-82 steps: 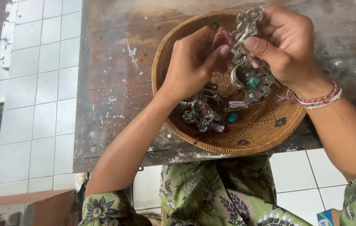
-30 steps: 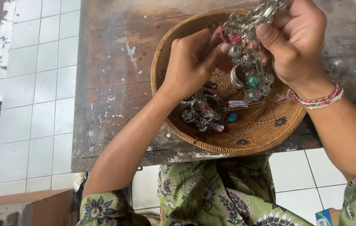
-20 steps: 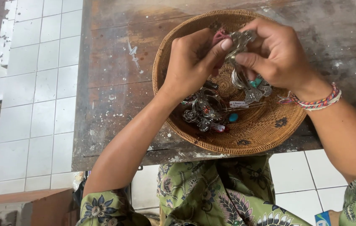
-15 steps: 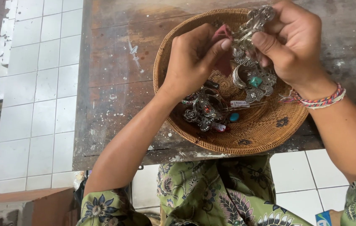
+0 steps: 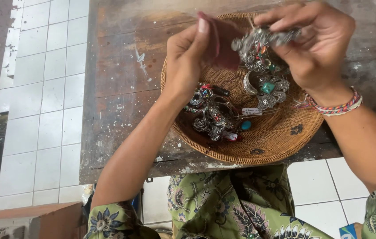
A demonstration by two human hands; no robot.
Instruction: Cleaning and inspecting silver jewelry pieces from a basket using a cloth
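Observation:
A round woven basket sits on a worn wooden table. In it lie several ornate silver jewellery pieces set with red and turquoise stones. My left hand pinches a small dark red cloth over the basket's far side. To its right, my right hand grips an ornate silver piece with coloured stones, held just above the basket. A braided multicoloured bracelet circles my right wrist.
White floor tiles lie left of the table and below its near edge. A brown block stands at the lower left. My green patterned clothing fills the bottom of the view.
My left hand has lifted and drawn the red cloth off the silver piece. My right hand has turned the piece to lie more sideways. More jewellery now shows below my left hand.

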